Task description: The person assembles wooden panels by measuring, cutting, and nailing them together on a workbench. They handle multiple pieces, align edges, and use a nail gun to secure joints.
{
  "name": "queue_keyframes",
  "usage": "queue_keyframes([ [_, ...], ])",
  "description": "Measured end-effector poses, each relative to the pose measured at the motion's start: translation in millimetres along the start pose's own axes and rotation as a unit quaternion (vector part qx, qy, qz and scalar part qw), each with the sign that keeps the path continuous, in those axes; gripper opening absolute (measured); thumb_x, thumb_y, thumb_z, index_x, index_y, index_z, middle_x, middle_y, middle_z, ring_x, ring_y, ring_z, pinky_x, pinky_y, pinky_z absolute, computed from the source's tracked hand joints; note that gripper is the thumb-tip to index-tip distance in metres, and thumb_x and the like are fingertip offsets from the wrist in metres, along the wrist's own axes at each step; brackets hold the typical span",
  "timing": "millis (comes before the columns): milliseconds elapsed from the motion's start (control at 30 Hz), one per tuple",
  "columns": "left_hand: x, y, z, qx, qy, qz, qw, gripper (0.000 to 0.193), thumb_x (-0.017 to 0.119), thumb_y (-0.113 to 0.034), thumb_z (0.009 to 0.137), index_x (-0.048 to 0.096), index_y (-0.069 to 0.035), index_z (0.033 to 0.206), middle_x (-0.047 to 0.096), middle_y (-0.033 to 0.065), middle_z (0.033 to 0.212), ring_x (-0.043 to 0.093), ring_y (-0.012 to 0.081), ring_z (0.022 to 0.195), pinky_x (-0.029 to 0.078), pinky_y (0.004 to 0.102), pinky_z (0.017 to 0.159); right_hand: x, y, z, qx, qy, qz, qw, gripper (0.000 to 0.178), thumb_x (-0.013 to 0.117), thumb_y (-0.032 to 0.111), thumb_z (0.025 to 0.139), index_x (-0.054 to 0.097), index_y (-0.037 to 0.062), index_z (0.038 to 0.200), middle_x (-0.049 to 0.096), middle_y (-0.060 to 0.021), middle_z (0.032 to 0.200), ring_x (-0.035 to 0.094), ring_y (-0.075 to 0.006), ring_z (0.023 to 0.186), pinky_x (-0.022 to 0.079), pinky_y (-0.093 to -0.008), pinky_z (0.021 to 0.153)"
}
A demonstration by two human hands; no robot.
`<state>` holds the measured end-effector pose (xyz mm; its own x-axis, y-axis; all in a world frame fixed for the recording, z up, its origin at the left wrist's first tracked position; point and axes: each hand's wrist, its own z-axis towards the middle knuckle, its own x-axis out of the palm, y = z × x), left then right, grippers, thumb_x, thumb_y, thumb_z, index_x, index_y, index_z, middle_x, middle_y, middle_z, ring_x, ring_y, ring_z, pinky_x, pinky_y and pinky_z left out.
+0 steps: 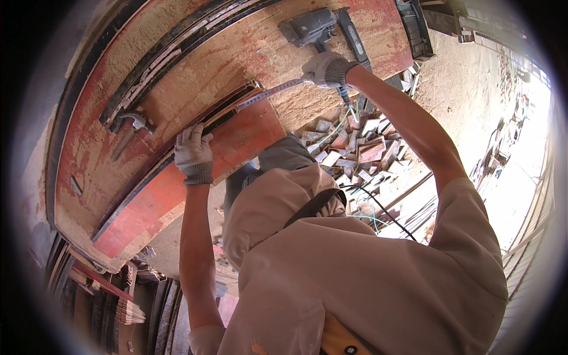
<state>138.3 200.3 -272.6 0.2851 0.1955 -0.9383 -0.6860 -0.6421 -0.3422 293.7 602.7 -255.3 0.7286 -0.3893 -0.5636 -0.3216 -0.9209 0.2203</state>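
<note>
My right hand (327,70), in a grey work glove, is closed at the end of a tape measure (278,90). The tape's pale blade stretches left to the end of a long red board (248,131), and its case is hidden. My left hand (194,155), also gloved, grips the board's far edge, fingers curled over a thin dark strip along it. This board lies along the near side of a sawdust-covered workbench (225,65). Just beyond my right hand rests a black nail gun (309,28).
A claw hammer (135,127) lies on the bench at left, near a stack of dark-edged strips (155,66). Wood offcuts (361,145) are heaped on the floor to the right, with a thin hose (333,131) across them. More boards (160,313) stand at lower left.
</note>
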Motion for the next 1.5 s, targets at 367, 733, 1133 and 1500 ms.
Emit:
queue_keyframes([
  [367, 0, 6, -4, -0.003, -0.004, -0.017, 1.000, 0.034, 0.080, -0.026, 0.084, 0.079, -0.012, 0.115, 0.075, 0.0090, 0.115, 0.070, 0.0319, 0.107, 0.056, 0.0451, 0.095, 8, -3, 2, -0.028, -0.047, 0.012, 0.998, 0.034, 0.056, 0.036, 0.103, 0.067, 0.0108, 0.083, 0.067, -0.0127, 0.079, 0.066, -0.0284, 0.074, 0.053, -0.0445, 0.074],
  [733, 1, 10, -7, -0.024, -0.018, -0.040, 0.999, 0.039, 0.084, -0.023, 0.080, 0.080, -0.011, 0.117, 0.076, 0.0098, 0.114, 0.068, 0.0326, 0.108, 0.055, 0.0439, 0.097, -6, 13, -2, 0.020, 0.035, -0.034, 0.999, 0.039, 0.047, 0.044, 0.108, 0.076, 0.0178, 0.107, 0.076, -0.0084, 0.105, 0.071, -0.0272, 0.105, 0.048, -0.0511, 0.099],
  [1133, 1, 5, -6, -0.053, -0.027, -0.066, 0.996, 0.038, 0.086, -0.014, 0.074, 0.081, -0.011, 0.112, 0.076, 0.0108, 0.112, 0.067, 0.0328, 0.108, 0.054, 0.0443, 0.098, 14, 0, -3, -0.075, -0.103, -0.044, 0.991, 0.036, 0.055, 0.047, 0.106, 0.072, 0.0161, 0.101, 0.072, -0.0137, 0.084, 0.072, -0.0331, 0.085, 0.056, -0.0492, 0.081],
  [1500, 1, 0, -5, -0.097, -0.030, -0.114, 0.988, 0.037, 0.086, -0.011, 0.070, 0.082, -0.011, 0.107, 0.075, 0.0093, 0.110, 0.065, 0.0318, 0.109, 0.054, 0.0434, 0.098, 88, 40, 51, 0.112, -0.206, -0.087, 0.968, 0.065, 0.052, 0.051, 0.104, 0.047, 0.0038, 0.148, 0.069, -0.0167, 0.125, 0.065, -0.0367, 0.113, 0.050, -0.0531, 0.092],
])
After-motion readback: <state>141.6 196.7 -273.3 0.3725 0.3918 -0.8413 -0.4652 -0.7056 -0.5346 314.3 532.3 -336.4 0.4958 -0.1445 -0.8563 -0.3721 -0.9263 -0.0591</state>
